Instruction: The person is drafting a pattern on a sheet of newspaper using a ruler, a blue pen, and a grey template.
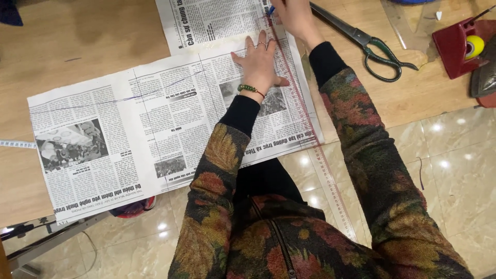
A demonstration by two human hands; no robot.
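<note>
Our left hand [260, 64] lies flat with fingers spread, pressing the newspaper [155, 129] and the long clear ruler [305, 113] on the tabletop [77, 36]. Our right hand [294, 15] has its grip closed on a blue pen [270, 9] at the ruler's top end. Scissors [369, 44] lie near, to the right.
</note>
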